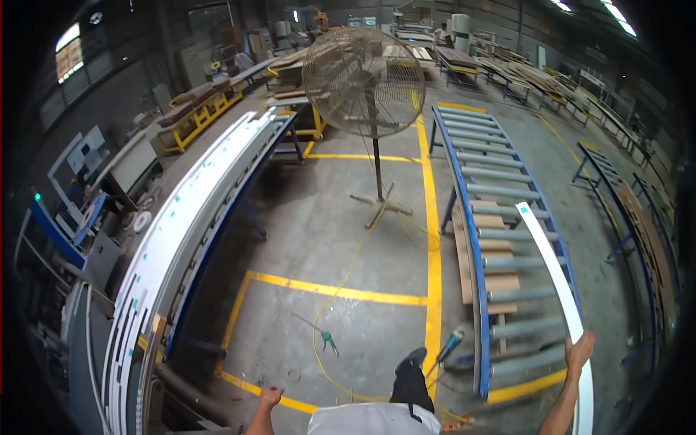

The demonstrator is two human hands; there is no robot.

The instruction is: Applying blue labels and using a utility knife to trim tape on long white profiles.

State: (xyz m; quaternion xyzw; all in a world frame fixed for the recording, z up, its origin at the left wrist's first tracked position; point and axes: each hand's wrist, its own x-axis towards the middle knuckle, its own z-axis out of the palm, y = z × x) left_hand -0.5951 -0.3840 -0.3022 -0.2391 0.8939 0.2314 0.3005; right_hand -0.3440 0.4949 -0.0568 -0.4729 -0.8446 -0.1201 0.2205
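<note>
Grey concrete floor [319,232] ran between painted yellow lines [433,268] beside a blue-framed roller conveyor [500,175]; the right grip [580,351] was clamped on a long white strip [552,264] crossing its right edge. Whether the left grip [271,396] was apart, I couldn't tell.

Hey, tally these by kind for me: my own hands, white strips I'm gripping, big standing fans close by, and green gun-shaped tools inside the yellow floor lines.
Hands: 2, left hand and right hand
White strip: 1
Standing fan: 1
Green gun-shaped tool: 1
Total: 5
</note>
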